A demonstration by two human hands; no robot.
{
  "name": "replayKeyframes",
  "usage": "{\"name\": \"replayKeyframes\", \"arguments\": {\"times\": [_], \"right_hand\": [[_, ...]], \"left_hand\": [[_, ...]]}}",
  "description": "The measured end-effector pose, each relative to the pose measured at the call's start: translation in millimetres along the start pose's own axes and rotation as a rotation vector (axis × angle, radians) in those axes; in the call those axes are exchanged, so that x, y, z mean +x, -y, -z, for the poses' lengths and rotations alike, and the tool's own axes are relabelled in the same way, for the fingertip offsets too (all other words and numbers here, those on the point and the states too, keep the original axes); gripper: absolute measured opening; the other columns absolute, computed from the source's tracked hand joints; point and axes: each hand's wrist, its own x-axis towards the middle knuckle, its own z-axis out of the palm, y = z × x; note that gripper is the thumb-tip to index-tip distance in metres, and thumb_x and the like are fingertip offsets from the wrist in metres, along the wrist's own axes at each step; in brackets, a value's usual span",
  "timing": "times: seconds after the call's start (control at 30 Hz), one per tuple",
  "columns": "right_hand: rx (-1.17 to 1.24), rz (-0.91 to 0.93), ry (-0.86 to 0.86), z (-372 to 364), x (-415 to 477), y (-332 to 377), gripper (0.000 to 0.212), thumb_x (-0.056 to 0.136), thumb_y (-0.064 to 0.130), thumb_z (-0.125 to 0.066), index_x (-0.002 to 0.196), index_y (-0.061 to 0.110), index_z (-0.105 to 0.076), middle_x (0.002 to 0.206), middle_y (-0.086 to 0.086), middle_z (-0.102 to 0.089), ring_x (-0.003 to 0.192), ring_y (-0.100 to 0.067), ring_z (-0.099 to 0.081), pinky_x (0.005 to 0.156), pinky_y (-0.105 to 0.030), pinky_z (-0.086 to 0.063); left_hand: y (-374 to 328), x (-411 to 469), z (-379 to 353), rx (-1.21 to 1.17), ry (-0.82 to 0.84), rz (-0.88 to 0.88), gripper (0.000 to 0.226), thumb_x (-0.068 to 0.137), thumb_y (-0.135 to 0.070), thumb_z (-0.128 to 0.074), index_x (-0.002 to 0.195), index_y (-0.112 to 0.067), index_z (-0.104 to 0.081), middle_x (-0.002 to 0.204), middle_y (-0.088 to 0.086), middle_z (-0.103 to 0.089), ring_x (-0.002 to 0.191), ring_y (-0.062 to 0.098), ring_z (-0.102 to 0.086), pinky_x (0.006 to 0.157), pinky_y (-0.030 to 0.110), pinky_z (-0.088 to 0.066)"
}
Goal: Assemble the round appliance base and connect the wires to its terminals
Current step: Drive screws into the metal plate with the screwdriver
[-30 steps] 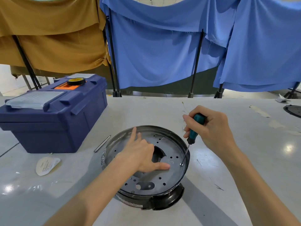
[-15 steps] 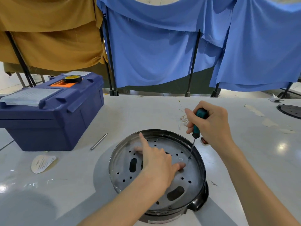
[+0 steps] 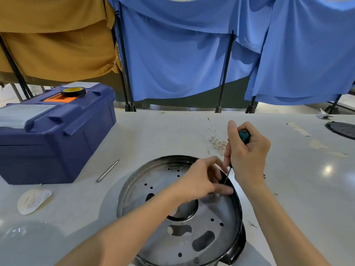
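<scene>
From the head camera we are looking down on the round appliance base [image 3: 159,246], which lies on the pale surface [image 3: 153,135] right in front of us, perforated metal plate facing up inside its dark rim. The right grip [image 3: 247,156] is wrapped tight round the teal handle of a screwdriver [image 3: 244,135], thumb up along the top, and the thin shaft drops steeply to the far right edge of the plate, just inside the rim. The left grip [image 3: 197,181] reaches across the plate to that same spot, fingers bent in beside the shaft's tip, thumb lying flat on the metal. It is blurred there, so we cannot tell whether it pinches anything.

To the left stands a navy toolbox [image 3: 53,143] with a roll of black tape [image 3: 73,91] on its lid. Between it and the base lies a thin metal rod [image 3: 107,170], and nearer us a paper label [image 3: 33,201]. A dry twig bundle [image 3: 216,141] sits just beyond the right grip. Blue cloths [image 3: 172,54] and a mustard cloth [image 3: 53,45] hang behind.
</scene>
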Motion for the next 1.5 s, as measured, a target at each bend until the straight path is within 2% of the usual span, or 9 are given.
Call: {"name": "replayKeyframes", "arguments": {"times": [0.2,0.33,0.53,0.73,0.9,1.1,1.2,1.3,1.5], "right_hand": [[0.107,-0.030,-0.083,-10.3,-14.7,4.2,0.048,0.093,0.049,-0.055,0.063,0.015,-0.039,0.051,-0.017,-0.038,0.041,-0.026,-0.035,0.040,-0.031,-0.033],[0.359,-0.316,0.253,-2.9,-4.2,5.9,0.060,0.093,0.061,-0.039,0.065,0.012,-0.056,0.047,-0.010,-0.042,0.036,-0.021,-0.034,0.039,-0.025,-0.030],[0.471,-0.450,0.721,10.9,36.6,18.0,0.047,0.094,0.037,-0.053,0.056,0.009,-0.056,0.046,-0.007,-0.048,0.036,-0.021,-0.045,0.041,-0.024,-0.040],[0.454,-0.371,0.306,-4.7,18.9,20.2,0.064,0.103,0.028,-0.044,0.040,0.018,-0.042,0.034,0.002,-0.030,0.028,-0.012,-0.020,0.035,-0.013,-0.019],[0.209,-0.127,-0.106,-18.2,-5.3,21.8,0.068,0.103,0.035,-0.036,0.037,0.022,-0.047,0.036,0.004,-0.040,0.031,-0.016,-0.034,0.039,-0.019,-0.027],[0.436,-0.539,0.742,15.6,43.8,23.7,0.068,0.094,0.051,-0.043,0.047,0.004,-0.058,0.045,-0.015,-0.052,0.037,-0.027,-0.048,0.044,-0.022,-0.045],[0.671,-0.597,0.971,12.8,42.5,19.0,0.065,0.099,0.036,-0.045,0.041,0.006,-0.050,0.033,-0.009,-0.043,0.022,-0.019,-0.037,0.029,-0.016,-0.030],[0.710,-0.576,0.867,6.0,36.3,15.8,0.061,0.101,0.025,-0.042,0.042,0.008,-0.048,0.031,-0.005,-0.039,0.020,-0.015,-0.028,0.029,-0.014,-0.024],[0.538,-0.529,0.171,3.4,26.9,25.8,0.054,0.096,0.016,-0.040,0.041,0.016,-0.042,0.038,-0.005,-0.038,0.029,-0.016,-0.026,0.034,-0.015,-0.020]], "left_hand": [[2.9,5.7,-5.8,-0.106,-0.117,-0.124,0.004,0.081,0.009,-0.067,0.084,0.007,-0.064,0.074,0.014,-0.063,0.068,0.015,-0.059,0.074,0.033,-0.050],[2.2,5.6,-6.4,-0.128,-0.120,-0.092,0.029,0.085,0.016,-0.059,0.073,-0.010,-0.059,0.069,0.003,-0.061,0.061,0.004,-0.059,0.067,0.014,-0.047],[2.0,6.7,-5.7,-0.028,-0.126,-0.097,0.018,0.086,0.007,-0.063,0.076,-0.008,-0.059,0.076,0.014,-0.057,0.067,0.007,-0.054,0.069,0.007,-0.041],[5.1,5.7,-6.1,-0.097,-0.111,-0.114,0.013,0.080,-0.003,-0.076,0.078,-0.005,-0.063,0.070,-0.004,-0.060,0.069,0.009,-0.053,0.072,0.016,-0.044],[2.8,7.7,-12.2,-0.085,-0.152,-0.135,0.009,0.080,0.009,-0.067,0.085,0.014,-0.061,0.079,0.028,-0.064,0.072,0.020,-0.054,0.069,0.041,-0.049],[-0.1,7.3,-9.3,-0.071,-0.100,-0.070,0.030,0.082,0.004,-0.070,0.062,-0.012,-0.057,0.075,0.008,-0.066,0.076,0.012,-0.063,0.073,0.013,-0.049],[1.2,6.2,-10.7,-0.095,-0.074,-0.079,0.031,0.083,0.008,-0.068,0.063,-0.013,-0.057,0.075,0.006,-0.063,0.075,0.015,-0.063,0.076,0.019,-0.051],[3.9,5.5,-8.4,-0.114,-0.079,-0.084,0.027,0.083,0.009,-0.067,0.064,-0.008,-0.058,0.073,0.004,-0.063,0.071,0.010,-0.064,0.076,0.020,-0.053],[2.2,7.7,-10.2,-0.091,-0.099,-0.089,0.025,0.077,-0.009,-0.081,0.064,-0.023,-0.064,0.071,-0.001,-0.065,0.071,0.008,-0.057,0.076,0.022,-0.047]]}}
